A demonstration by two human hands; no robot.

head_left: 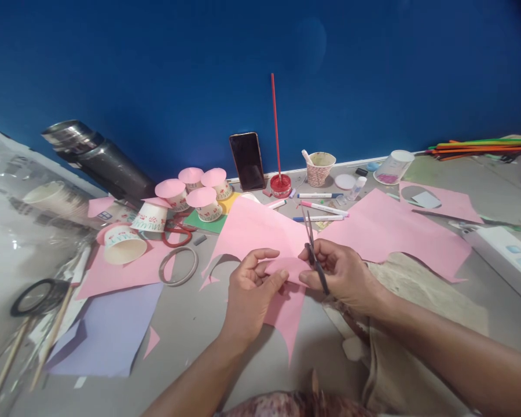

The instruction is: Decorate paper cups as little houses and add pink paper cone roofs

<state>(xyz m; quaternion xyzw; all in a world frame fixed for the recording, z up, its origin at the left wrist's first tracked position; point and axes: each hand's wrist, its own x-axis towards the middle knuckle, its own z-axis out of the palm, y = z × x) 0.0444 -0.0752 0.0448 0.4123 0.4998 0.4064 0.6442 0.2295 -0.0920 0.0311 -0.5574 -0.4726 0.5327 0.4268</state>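
Note:
My left hand point(250, 292) is closed on a small pink paper piece point(294, 267) with a rounded top edge, pinched between thumb and fingers. Black-handled scissors point(316, 263) sit in my right hand point(345, 278), their blades pointing up and away. The right thumb and fingertips also touch the paper piece's right edge. Beneath the hands lies a large pink sheet point(256, 223) with curved cutouts; part of it is hidden by them. To the left, several decorated paper cups point(151, 217) stand with pink paper tops, and one cup point(125, 244) lies on its side.
A phone point(247, 162) leans on the blue wall beside a red stick in a round base point(280, 184). Markers point(325, 208), a tape roll point(178, 266), a purple sheet point(108, 330), a dark flask point(108, 162) and a beige cloth point(429, 289) surround the hands.

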